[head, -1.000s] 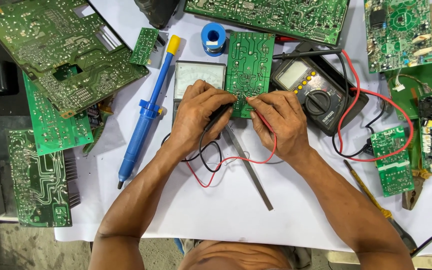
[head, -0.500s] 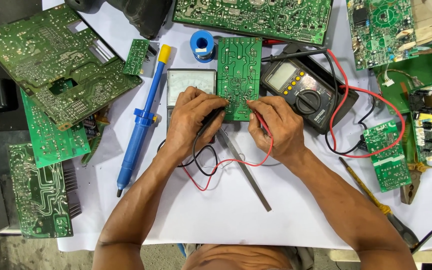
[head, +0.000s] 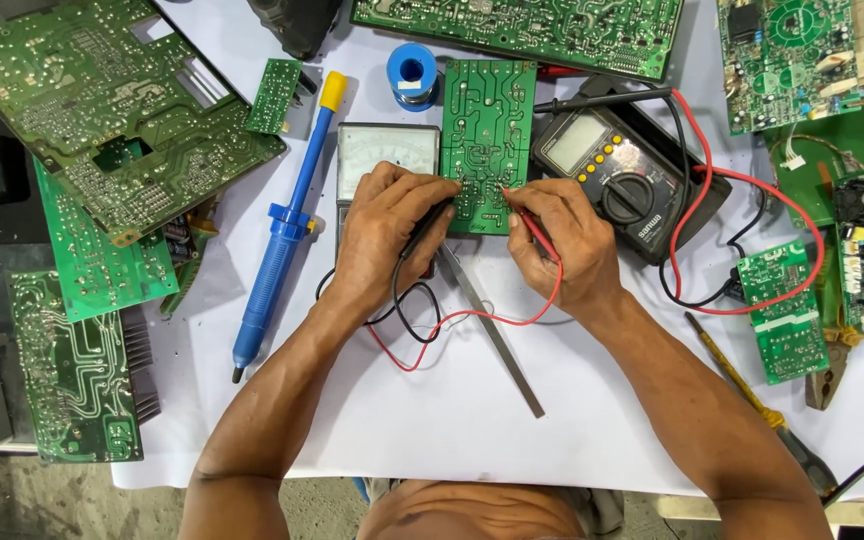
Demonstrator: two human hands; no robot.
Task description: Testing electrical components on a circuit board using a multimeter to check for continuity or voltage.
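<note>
Head view: nearest, both forearms reach up over the white surface [head: 572, 420], with a metal strip [head: 492, 330] lying slantwise between them. The left hand [head: 384, 235] has its grip closed on a black probe [head: 430, 222], the right hand [head: 562, 240] has its grip closed on a red probe [head: 530, 225]; both tips touch the lower edge of a small green board [head: 489, 125] lying flat, solder side up. Red and black leads [head: 432, 325] loop below the hands. Left of them lies a blue solder sucker [head: 282, 230]. Under the left hand an analog meter [head: 384, 150] shows; right of the board sits a dark digital meter [head: 622, 170]. Beyond, a blue solder spool [head: 412, 72] touches the board's top corner, and larger boards [head: 102, 110] lie around
</note>
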